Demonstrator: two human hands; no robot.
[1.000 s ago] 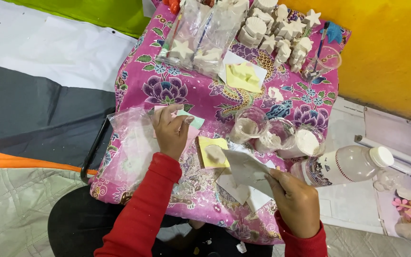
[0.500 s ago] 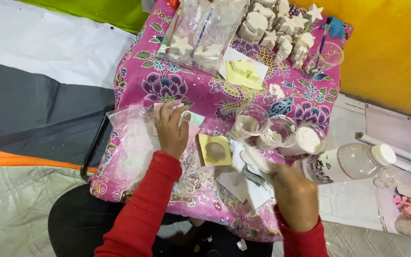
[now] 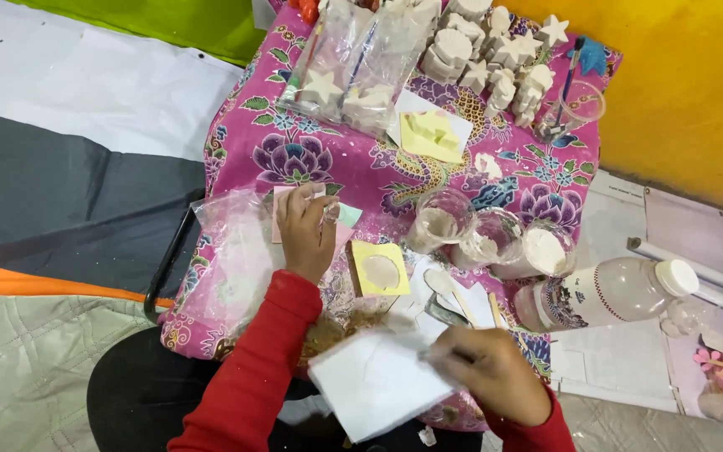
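Observation:
My left hand [image 3: 305, 233] rests on small pastel cards [image 3: 346, 216] beside a clear plastic bag [image 3: 232, 259] on the pink floral cloth [image 3: 395, 180]. My right hand [image 3: 487, 372] grips the edge of a white sheet of paper [image 3: 374, 381] held over the table's near edge. A yellow square mould [image 3: 378, 269] with a pale filling lies between the hands. A white spoon [image 3: 447, 285] and sticks lie just above my right hand.
Three clear cups [image 3: 495, 238] with pale powder stand mid-table. A plastic bottle [image 3: 608, 293] lies on its side at the right. White plaster figures [image 3: 495, 54] and bagged stars [image 3: 353, 67] crowd the far edge, with yellow moulds [image 3: 430, 134] nearby. An orange wall [image 3: 696, 75] rises on the right.
My right hand has drawn back toward me, lifting the white paper off the table. My left hand has stayed on the cards.

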